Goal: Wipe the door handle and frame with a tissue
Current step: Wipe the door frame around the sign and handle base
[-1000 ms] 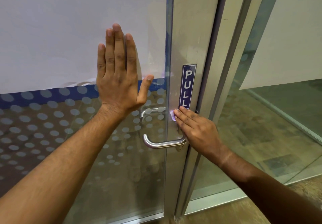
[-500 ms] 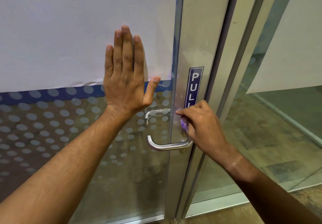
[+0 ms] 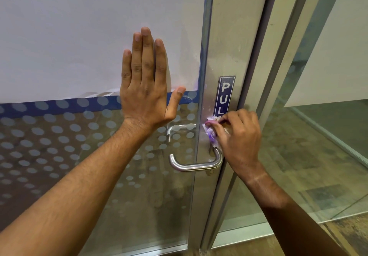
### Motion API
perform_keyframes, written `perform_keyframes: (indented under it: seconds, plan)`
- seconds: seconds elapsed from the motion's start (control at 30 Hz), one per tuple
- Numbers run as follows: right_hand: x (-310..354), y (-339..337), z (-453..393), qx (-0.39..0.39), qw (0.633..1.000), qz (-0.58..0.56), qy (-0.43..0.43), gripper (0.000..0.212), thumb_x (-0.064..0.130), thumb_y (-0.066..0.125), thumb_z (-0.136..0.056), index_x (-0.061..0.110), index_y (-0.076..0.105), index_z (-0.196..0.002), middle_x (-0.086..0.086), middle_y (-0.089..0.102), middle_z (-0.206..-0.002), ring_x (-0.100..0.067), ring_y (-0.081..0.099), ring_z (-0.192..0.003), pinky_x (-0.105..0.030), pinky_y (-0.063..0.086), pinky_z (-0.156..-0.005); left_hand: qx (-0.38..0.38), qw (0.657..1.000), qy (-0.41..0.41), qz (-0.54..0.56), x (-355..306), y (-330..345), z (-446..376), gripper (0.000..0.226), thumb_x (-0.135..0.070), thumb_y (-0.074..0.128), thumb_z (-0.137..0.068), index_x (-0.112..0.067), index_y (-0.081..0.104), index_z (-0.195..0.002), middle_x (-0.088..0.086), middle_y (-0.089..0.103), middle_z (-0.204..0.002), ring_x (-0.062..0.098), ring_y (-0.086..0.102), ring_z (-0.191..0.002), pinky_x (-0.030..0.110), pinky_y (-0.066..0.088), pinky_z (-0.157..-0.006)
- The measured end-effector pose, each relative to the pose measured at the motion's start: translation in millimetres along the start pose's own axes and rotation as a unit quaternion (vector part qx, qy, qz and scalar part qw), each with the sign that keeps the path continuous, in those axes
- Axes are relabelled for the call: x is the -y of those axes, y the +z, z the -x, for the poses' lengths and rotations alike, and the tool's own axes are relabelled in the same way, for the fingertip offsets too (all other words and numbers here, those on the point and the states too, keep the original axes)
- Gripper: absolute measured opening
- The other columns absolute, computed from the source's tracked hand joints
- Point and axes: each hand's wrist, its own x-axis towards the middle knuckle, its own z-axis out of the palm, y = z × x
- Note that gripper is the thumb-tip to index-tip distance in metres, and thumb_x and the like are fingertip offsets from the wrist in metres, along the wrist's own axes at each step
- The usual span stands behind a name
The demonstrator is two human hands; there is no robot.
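My right hand (image 3: 240, 136) is shut on a crumpled white-and-purple tissue (image 3: 211, 134) and presses it against the metal door frame (image 3: 235, 36), just above the base of the steel lever handle (image 3: 194, 165). The hand covers the bottom of the blue PULL sticker (image 3: 225, 94). My left hand (image 3: 147, 88) lies flat and open on the glass door panel (image 3: 79, 36), fingers up, left of the frame and above the handle.
A second lever handle (image 3: 175, 129) shows through the glass on the far side. Frosted dots and a blue band (image 3: 59, 106) cross the glass. To the right stand the fixed door jamb (image 3: 284, 46) and another glass panel (image 3: 328, 136). Wooden floor lies below.
My right hand has curled over the tissue and slid slightly down the frame toward the handle base. The left hand has stayed flat on the glass; the view shifted a little.
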Motion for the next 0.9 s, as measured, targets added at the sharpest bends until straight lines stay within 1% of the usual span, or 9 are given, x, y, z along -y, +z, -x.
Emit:
perform_keyframes:
  seconds: [0.07,0.13,0.23,0.33,0.47,0.57,0.63,0.77,0.9]
  plan:
    - [-1.1,2.5,2.2,-0.009,1.000,0.005,0.023,0.034,0.043,0.077,-0.080,0.010,0.067,-0.080,-0.004,0.064,-0.076,-0.022,0.053,-0.070,-0.024,0.033,-0.064,-0.002,1.000,-0.001,0.000,0.1,0.4,-0.1,0.088,-0.060,0.036,-0.095,0.004,0.019,-0.153,0.030,0.018,-0.156,0.043,0.018,-0.147,0.044,-0.001,-0.126]
    - [-1.4,5.4,6.7,-0.015,0.999,-0.014,0.025,0.028,0.038,0.077,-0.083,0.010,0.071,-0.081,-0.004,0.067,-0.077,-0.022,0.055,-0.069,-0.024,0.034,-0.064,-0.002,1.000,-0.001,0.001,-0.4,0.3,0.0,0.088,-0.060,0.034,-0.095,0.004,0.020,-0.153,0.030,0.019,-0.156,0.044,0.018,-0.147,0.044,0.000,-0.125]
    - [0.1,9.1,17.5,-0.022,0.998,-0.063,0.002,0.018,0.022,0.071,-0.088,0.005,0.075,-0.094,-0.009,0.069,-0.089,-0.025,0.060,-0.082,-0.024,0.043,-0.074,-0.002,1.000,-0.002,0.001,-0.6,0.0,-0.1,0.088,-0.061,0.034,-0.095,0.004,0.021,-0.153,0.031,0.022,-0.155,0.044,0.019,-0.147,0.044,0.000,-0.125]
    - [0.1,11.0,28.8,-0.011,0.999,-0.043,-0.024,0.024,0.013,0.067,-0.088,0.000,0.072,-0.108,-0.015,0.069,-0.104,-0.030,0.060,-0.095,-0.034,0.051,-0.084,-0.003,1.000,-0.004,-0.003,-1.4,-0.5,-0.2,0.088,-0.061,0.033,-0.095,0.005,0.021,-0.152,0.032,0.023,-0.155,0.044,0.020,-0.146,0.043,0.000,-0.125]
    - [-3.5,12.0,39.3,0.036,0.995,-0.026,-0.091,0.038,-0.004,0.066,-0.084,-0.005,0.064,-0.122,-0.023,0.065,-0.119,-0.037,0.059,-0.108,-0.044,0.052,-0.093,-0.002,1.000,-0.004,-0.004,-1.5,-1.2,-0.5,0.088,-0.060,0.035,-0.095,0.005,0.022,-0.152,0.033,0.025,-0.155,0.044,0.020,-0.146,0.043,0.000,-0.125]
    - [-8.9,10.4,41.9,0.064,0.987,-0.021,-0.147,0.041,-0.001,0.063,-0.087,-0.007,0.059,-0.127,-0.026,0.061,-0.127,-0.038,0.054,-0.120,-0.048,0.049,-0.100,-0.004,1.000,-0.004,-0.003,-2.0,-1.3,-0.5,0.087,-0.060,0.034,-0.095,0.005,0.022,-0.152,0.032,0.024,-0.155,0.044,0.020,-0.146,0.043,0.000,-0.125]
    - [-13.9,10.0,38.3,0.072,0.979,-0.019,-0.187,0.037,0.003,0.054,-0.094,-0.007,0.057,-0.129,-0.026,0.059,-0.131,-0.036,0.050,-0.125,-0.049,0.048,-0.103,-0.004,1.000,-0.003,-0.002,-1.7,-0.6,-0.3,0.088,-0.060,0.034,-0.095,0.005,0.021,-0.152,0.032,0.024,-0.155,0.044,0.020,-0.146,0.045,0.002,-0.125]
    - [-18.6,16.5,29.3,0.077,0.967,-0.009,-0.244,0.035,0.004,0.040,-0.103,-0.009,0.054,-0.132,-0.026,0.054,-0.136,-0.038,0.052,-0.128,-0.049,0.044,-0.107,-0.007,1.000,-0.002,0.000,-1.1,1.0,0.5,0.089,-0.060,0.035,-0.095,0.005,0.022,-0.152,0.032,0.022,-0.155,0.044,0.020,-0.146,0.046,0.003,-0.125]
    - [-26.1,19.2,23.3,0.060,0.955,0.039,-0.289,0.035,-0.001,0.052,-0.096,-0.010,0.056,-0.129,-0.028,0.054,-0.134,-0.040,0.051,-0.124,-0.050,0.042,-0.109,-0.009,1.000,-0.003,0.000,-0.6,2.8,0.3,0.089,-0.061,0.035,-0.094,0.005,0.021,-0.153,0.030,0.021,-0.155,0.044,0.020,-0.147,0.045,0.002,-0.125]
